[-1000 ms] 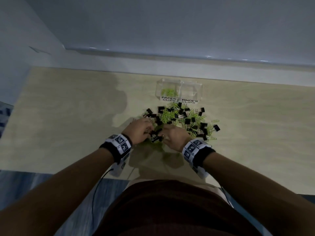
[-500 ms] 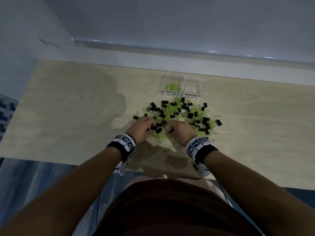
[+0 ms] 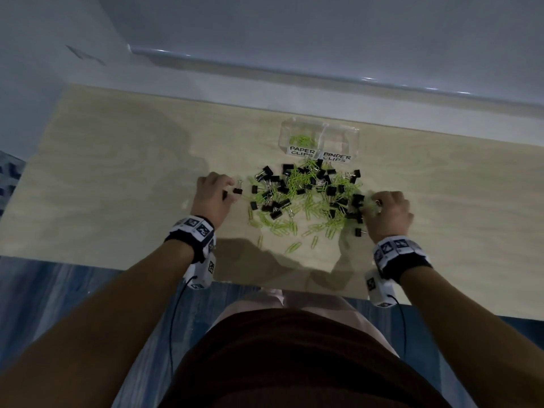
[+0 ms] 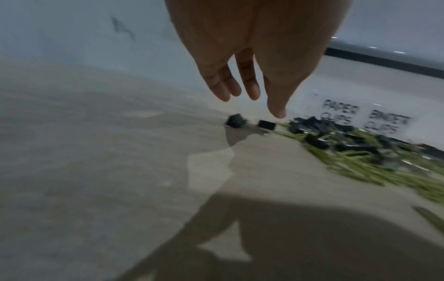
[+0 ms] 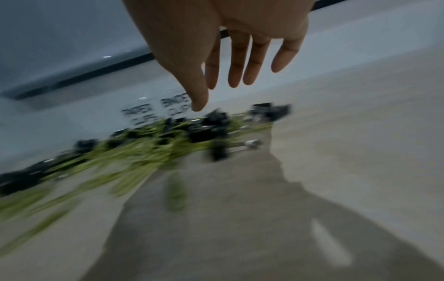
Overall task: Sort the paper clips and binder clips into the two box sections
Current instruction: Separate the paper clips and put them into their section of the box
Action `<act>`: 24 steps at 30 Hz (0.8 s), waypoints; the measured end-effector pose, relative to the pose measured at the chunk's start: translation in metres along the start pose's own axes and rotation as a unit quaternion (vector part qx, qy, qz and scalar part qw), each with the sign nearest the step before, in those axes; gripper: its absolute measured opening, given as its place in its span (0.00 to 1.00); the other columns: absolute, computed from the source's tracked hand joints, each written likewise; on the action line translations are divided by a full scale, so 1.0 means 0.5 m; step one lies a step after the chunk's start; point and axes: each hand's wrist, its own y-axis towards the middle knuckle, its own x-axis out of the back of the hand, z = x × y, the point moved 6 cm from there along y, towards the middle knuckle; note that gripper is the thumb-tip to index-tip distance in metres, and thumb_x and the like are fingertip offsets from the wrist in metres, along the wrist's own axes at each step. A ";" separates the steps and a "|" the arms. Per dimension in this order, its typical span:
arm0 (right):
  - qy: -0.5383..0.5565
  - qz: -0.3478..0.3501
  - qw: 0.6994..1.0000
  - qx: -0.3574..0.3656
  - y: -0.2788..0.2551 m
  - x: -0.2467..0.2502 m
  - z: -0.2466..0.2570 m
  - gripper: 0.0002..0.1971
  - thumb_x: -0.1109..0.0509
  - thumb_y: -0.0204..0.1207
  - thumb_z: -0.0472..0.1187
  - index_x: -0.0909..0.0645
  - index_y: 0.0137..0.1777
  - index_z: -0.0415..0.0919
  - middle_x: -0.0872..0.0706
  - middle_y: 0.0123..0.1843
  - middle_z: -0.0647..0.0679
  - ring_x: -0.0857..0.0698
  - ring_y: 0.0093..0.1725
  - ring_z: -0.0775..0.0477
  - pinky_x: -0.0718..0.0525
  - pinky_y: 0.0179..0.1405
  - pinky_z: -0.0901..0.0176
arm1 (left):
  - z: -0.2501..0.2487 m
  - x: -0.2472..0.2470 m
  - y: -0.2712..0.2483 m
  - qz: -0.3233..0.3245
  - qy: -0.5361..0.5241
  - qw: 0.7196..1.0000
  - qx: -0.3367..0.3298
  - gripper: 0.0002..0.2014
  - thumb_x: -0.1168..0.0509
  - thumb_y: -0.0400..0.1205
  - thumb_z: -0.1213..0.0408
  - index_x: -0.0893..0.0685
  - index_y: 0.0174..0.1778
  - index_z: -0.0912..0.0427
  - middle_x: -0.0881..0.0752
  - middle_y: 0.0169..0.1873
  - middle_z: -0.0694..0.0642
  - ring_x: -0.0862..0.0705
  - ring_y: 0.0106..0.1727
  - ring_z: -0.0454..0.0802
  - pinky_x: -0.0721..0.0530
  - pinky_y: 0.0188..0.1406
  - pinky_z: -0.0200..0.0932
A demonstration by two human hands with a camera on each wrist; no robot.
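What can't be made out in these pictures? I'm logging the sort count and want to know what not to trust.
- Binder clips section: head view, whether any clip lies inside is too small and dim to tell.
- Pile of clips: both wrist views, motion blur smears single clips together.
- Right hand: head view, its back hides the fingertips.
- Left hand: head view, fingertips hidden likewise.
- Paper clips section: green clips too small to count.

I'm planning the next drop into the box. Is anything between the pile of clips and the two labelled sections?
Nothing visible blocks the way. The pile lies right before the clear box, open on top. Left hand and right hand flank the pile.
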 end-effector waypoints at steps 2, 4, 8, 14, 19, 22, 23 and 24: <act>0.008 0.021 0.997 0.078 -0.023 -0.020 0.081 0.09 0.26 0.70 0.46 0.17 0.49 0.46 0.18 0.53 0.46 0.22 0.55 0.41 0.25 0.59 0.40 | -0.049 -0.011 -0.009 0.018 0.007 0.999 -0.038 0.08 0.32 0.78 0.64 0.18 0.52 0.60 0.19 0.53 0.57 0.26 0.58 0.57 0.24 0.58 0.51; 0.044 0.074 0.984 0.159 -0.055 -0.062 0.163 0.04 0.29 0.72 0.45 0.16 0.46 0.48 0.17 0.46 0.53 0.19 0.47 0.47 0.19 0.56 0.38 | -0.099 -0.035 -0.020 0.049 -0.011 0.997 -0.053 0.07 0.33 0.79 0.61 0.18 0.50 0.58 0.18 0.51 0.54 0.22 0.53 0.51 0.21 0.55 0.46; 0.053 0.166 0.956 0.237 -0.104 -0.137 0.288 0.06 0.30 0.71 0.48 0.17 0.43 0.47 0.19 0.42 0.55 0.22 0.42 0.52 0.18 0.53 0.47 | -0.130 -0.090 -0.020 0.079 0.005 0.997 -0.013 0.08 0.31 0.77 0.57 0.18 0.46 0.56 0.19 0.47 0.52 0.20 0.45 0.50 0.18 0.48 0.47; -0.008 0.178 0.960 0.215 -0.113 -0.177 0.319 0.11 0.32 0.73 0.49 0.17 0.43 0.40 0.22 0.41 0.48 0.21 0.43 0.44 0.21 0.47 0.51 | -0.139 -0.096 -0.011 0.079 -0.014 0.997 -0.017 0.06 0.31 0.73 0.66 0.20 0.43 0.56 0.19 0.46 0.55 0.19 0.46 0.54 0.20 0.46 0.46; -0.006 0.174 0.958 0.229 -0.113 -0.164 0.309 0.08 0.35 0.73 0.41 0.16 0.43 0.39 0.18 0.45 0.46 0.20 0.45 0.42 0.19 0.50 0.49 | -0.084 -0.046 -0.013 0.000 -0.141 0.990 0.032 0.07 0.32 0.74 0.71 0.20 0.44 0.56 0.17 0.47 0.56 0.16 0.44 0.49 0.14 0.49 0.46; 0.012 0.159 0.956 0.248 -0.116 -0.159 0.317 0.08 0.34 0.71 0.36 0.17 0.48 0.41 0.17 0.49 0.46 0.19 0.50 0.42 0.20 0.56 0.46 | -0.029 -0.006 -0.008 -0.030 -0.119 0.990 0.063 0.08 0.33 0.76 0.71 0.20 0.50 0.59 0.18 0.53 0.58 0.17 0.51 0.52 0.16 0.54 0.44; 0.015 0.151 0.953 0.262 -0.118 -0.159 0.325 0.09 0.33 0.70 0.35 0.17 0.50 0.41 0.17 0.50 0.46 0.20 0.52 0.42 0.21 0.58 0.45 | -0.019 0.003 -0.006 -0.025 -0.072 0.996 0.048 0.09 0.33 0.77 0.70 0.20 0.52 0.59 0.20 0.55 0.59 0.19 0.55 0.55 0.18 0.55 0.46; 0.008 0.144 0.950 0.277 -0.119 -0.158 0.337 0.11 0.33 0.70 0.33 0.17 0.51 0.41 0.18 0.51 0.46 0.20 0.54 0.41 0.22 0.59 0.42 | -0.014 0.009 -0.004 -0.014 -0.022 0.999 0.026 0.10 0.34 0.77 0.70 0.20 0.54 0.60 0.21 0.57 0.60 0.22 0.58 0.58 0.21 0.57 0.49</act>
